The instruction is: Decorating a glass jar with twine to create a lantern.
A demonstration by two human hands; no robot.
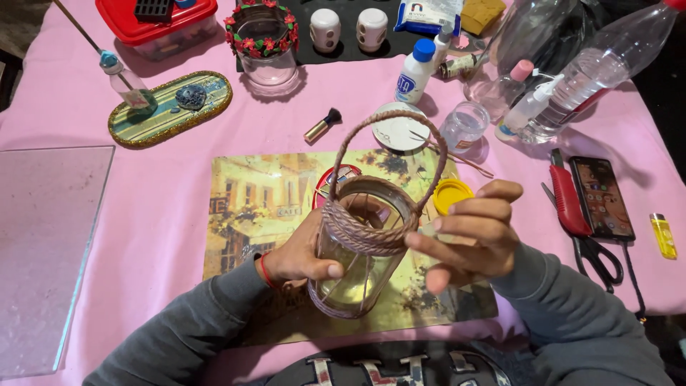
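Note:
I hold a clear glass jar point(357, 275) above a picture placemat point(257, 207). Brown cord is wound around its neck and base, and a cord handle point(389, 143) arches over its mouth. My left hand point(304, 254) grips the jar's side, thumb across the glass. My right hand point(471, 236) is at the jar's rim on the right, its fingertips touching the wound cord. A yellow lid point(451, 193) lies on the placemat just behind my right hand.
On the pink cloth: red-handled scissors point(572, 207), a phone point(602, 196), a yellow lighter point(663, 234), plastic bottles point(572, 86), a white glue bottle point(414, 71), a flower-rimmed jar point(266, 46), a glittery oval tray point(170, 109), a glass pane point(46, 243) at left.

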